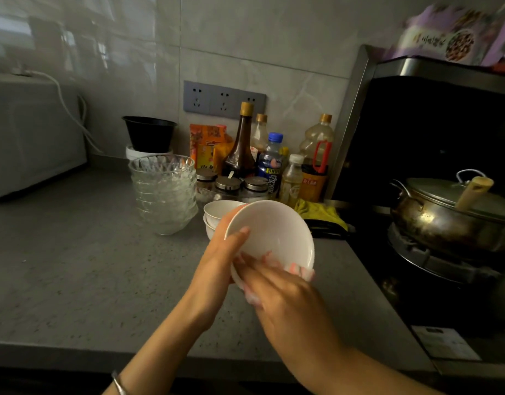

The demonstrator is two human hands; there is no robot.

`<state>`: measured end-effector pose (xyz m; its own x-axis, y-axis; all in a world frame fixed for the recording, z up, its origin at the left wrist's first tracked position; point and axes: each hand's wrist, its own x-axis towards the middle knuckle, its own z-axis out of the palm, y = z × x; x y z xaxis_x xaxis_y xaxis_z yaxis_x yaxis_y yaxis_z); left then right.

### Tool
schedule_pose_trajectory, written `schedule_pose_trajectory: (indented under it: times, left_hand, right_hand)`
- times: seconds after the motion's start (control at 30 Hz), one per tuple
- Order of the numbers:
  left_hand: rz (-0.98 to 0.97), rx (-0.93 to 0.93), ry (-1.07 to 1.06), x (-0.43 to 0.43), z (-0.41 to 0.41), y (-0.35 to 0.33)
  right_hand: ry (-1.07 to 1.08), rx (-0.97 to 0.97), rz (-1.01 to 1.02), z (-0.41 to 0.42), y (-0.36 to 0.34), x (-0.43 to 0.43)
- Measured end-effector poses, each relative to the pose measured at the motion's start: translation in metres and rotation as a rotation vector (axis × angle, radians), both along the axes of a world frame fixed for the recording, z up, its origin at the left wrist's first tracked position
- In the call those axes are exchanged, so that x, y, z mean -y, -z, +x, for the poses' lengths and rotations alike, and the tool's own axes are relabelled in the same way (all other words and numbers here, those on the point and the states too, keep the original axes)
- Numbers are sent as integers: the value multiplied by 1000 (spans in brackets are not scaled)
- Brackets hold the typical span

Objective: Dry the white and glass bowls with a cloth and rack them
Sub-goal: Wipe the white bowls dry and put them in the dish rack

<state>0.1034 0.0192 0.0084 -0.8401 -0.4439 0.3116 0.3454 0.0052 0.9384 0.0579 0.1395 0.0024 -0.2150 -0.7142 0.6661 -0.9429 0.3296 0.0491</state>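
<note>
My left hand [217, 260] grips a white bowl [274, 232] by its rim, thumb inside, and tilts it toward me above the counter. My right hand [285, 295] presses a pink-and-white cloth [298, 271] against the bowl's lower rim and underside. Behind the held bowl stands a short stack of white bowls [217, 213]. To their left is a tall stack of cut-glass bowls [164, 192].
The grey counter [88, 266] holds a white microwave [31, 135] at far left, a black bowl [150, 134], bottles and spice jars [274, 163] at the wall. A yellow cloth [319, 212] lies by the stove, where a lidded steel pot [451, 215] sits.
</note>
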Motion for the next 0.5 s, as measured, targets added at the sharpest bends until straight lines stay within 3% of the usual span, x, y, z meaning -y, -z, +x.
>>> schedule_pose_trajectory:
  times: [0.1, 0.2, 0.3, 0.5]
  left_hand:
    - [-69, -22, -26, 6, 2, 0]
    - [-107, 166, 109, 23, 5, -4]
    - [-87, 174, 202, 24, 5, -5]
    - [121, -46, 16, -12, -12, 15]
  right_hand:
    - [-79, -209, 167, -18, 0, -10]
    - [-153, -462, 349, -45, -22, -35]
    - [-113, -578, 403, -55, -37, -46]
    - [-107, -203, 173, -28, -8, -19]
